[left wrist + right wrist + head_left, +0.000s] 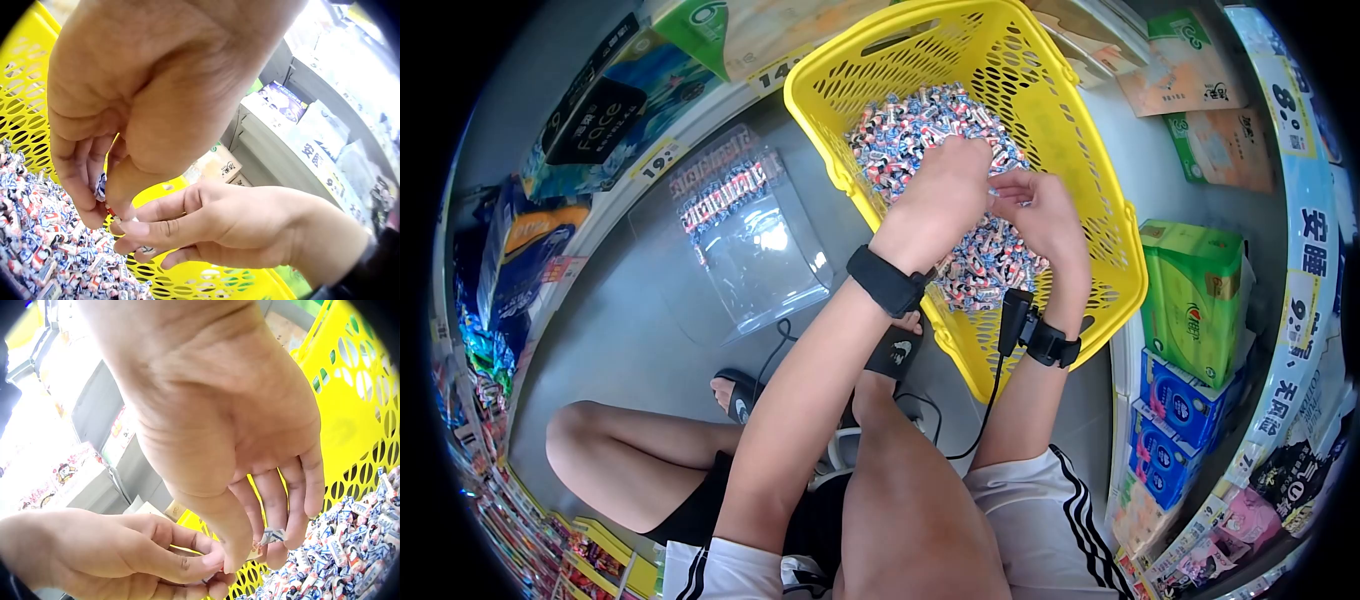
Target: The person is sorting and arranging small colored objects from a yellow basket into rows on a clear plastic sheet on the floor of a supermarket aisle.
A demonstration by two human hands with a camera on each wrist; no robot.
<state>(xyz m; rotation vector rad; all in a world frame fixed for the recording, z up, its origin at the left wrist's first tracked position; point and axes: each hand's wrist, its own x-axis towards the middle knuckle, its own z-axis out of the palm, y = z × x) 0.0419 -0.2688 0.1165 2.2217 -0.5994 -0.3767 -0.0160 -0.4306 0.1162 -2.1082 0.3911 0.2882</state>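
Over a yellow basket heaped with small wrapped candies, both hands meet at their fingertips. My left hand pinches a wrapped candy whose blue-and-white wrapper end and red part show between thumb and fingers. My right hand, coming in from the other side, pinches a candy with a white-and-blue wrapper end between its thumb and fingers. The two thumbs almost touch. In the head view the left hand hides most of what the fingers hold.
On the floor to the left lies a clear plastic box, with candies in neat rows at its far end. Shelves with tissue packs line both sides. A sandalled foot and a black cable are near the basket.
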